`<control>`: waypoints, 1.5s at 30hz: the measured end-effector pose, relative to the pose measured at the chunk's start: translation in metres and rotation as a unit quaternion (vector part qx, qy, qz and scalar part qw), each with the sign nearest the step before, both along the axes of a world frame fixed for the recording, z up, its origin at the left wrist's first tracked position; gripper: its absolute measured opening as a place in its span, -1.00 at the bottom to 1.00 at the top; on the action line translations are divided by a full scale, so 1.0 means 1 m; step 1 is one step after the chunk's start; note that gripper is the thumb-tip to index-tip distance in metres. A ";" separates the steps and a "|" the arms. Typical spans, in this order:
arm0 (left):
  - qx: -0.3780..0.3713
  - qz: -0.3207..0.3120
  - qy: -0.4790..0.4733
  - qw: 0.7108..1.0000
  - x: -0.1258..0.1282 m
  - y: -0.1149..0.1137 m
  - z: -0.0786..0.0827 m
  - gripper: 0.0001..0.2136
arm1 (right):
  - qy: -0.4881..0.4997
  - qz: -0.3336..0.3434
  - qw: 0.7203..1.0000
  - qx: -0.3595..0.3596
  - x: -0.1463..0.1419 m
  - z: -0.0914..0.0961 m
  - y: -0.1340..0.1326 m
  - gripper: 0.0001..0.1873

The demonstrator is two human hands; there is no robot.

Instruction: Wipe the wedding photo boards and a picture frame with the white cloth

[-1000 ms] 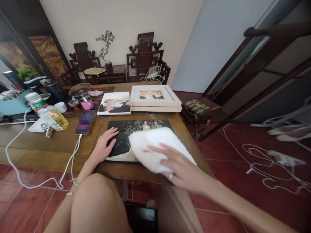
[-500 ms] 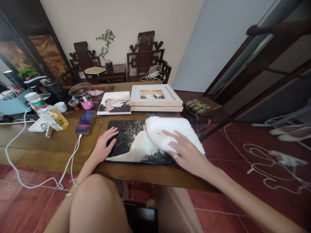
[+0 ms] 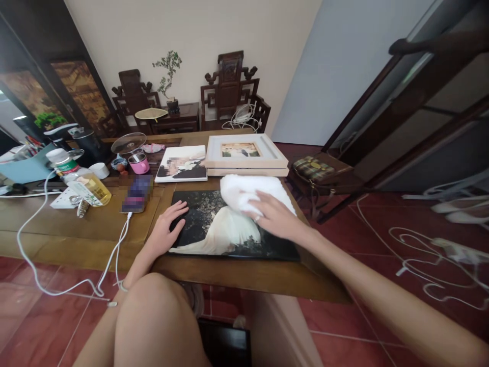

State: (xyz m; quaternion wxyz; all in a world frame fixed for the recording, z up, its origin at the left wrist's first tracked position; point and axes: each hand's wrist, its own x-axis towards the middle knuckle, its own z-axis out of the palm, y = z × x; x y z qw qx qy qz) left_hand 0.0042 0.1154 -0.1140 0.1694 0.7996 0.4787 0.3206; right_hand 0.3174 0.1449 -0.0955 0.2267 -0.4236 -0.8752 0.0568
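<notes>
A dark photo panel point(image 3: 214, 232) with a figure in a white dress lies flat near the front edge of the wooden table point(image 3: 87, 219). My left hand point(image 3: 166, 232) rests open and flat on the panel's left edge. My right hand point(image 3: 273, 216) presses a folded white cloth point(image 3: 244, 192) onto the panel's upper right part, fingers curled over the cloth.
Behind the panel lie a smaller photo print point(image 3: 182, 163) and a stack of pale framed pictures point(image 3: 244, 155). To the left are a phone point(image 3: 136, 193) on a white cable point(image 3: 114, 250), an oil bottle point(image 3: 86, 186), a pink cup point(image 3: 138, 163) and a small fan point(image 3: 128, 143). Carved chairs stand behind.
My right hand has swept the white cloth from the panel's lower right up to its top right part, uncovering the white dress in the picture. My left hand has stayed in place.
</notes>
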 end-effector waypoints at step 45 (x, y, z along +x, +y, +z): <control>0.003 0.002 0.009 1.000 -0.005 0.000 -0.006 -0.67 | -0.038 0.108 0.993 -0.003 -0.042 -0.003 -0.046 -0.77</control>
